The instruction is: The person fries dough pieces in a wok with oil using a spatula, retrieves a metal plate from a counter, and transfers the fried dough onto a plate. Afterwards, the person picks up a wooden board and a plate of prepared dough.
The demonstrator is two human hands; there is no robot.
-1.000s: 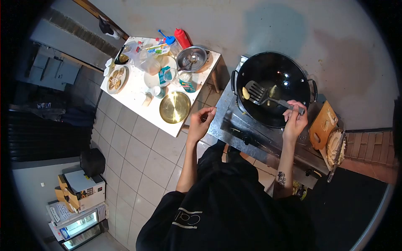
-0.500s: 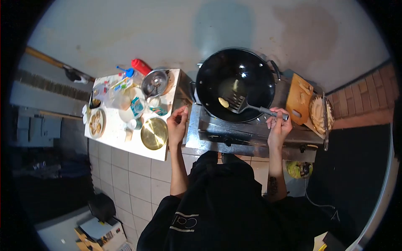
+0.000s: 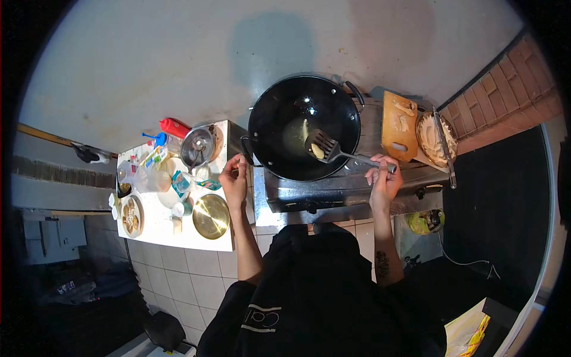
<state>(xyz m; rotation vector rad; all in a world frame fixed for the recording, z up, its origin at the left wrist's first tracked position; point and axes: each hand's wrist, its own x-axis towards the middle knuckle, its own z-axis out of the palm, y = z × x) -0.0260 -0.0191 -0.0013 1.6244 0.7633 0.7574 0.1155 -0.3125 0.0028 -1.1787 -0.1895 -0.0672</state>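
Observation:
A large black wok (image 3: 279,113) sits on the metal stove (image 3: 285,199), with a shallow pool of oil at its bottom. My right hand (image 3: 385,181) is closed round the grey handle of a slotted turner (image 3: 351,156), whose black head is inside the wok. A pale yellow oblong food piece (image 3: 317,151) lies against the turner's slotted head. My left hand (image 3: 234,183) has curled fingers, with the fingertips at the wok's left loop handle (image 3: 244,146). The contact there is partly hidden.
Right of the wok are a wooden cutting board (image 3: 392,134) and a round dish of pale, floury food (image 3: 429,140) with a rod across it. The left table holds a metal pot (image 3: 197,147), a golden round pan (image 3: 210,216), a red bottle (image 3: 174,127) and a plate of food (image 3: 132,216).
The view has shifted and turned. My left hand has moved from below the wok's left handle up to it. The turner's head has come up under the food piece.

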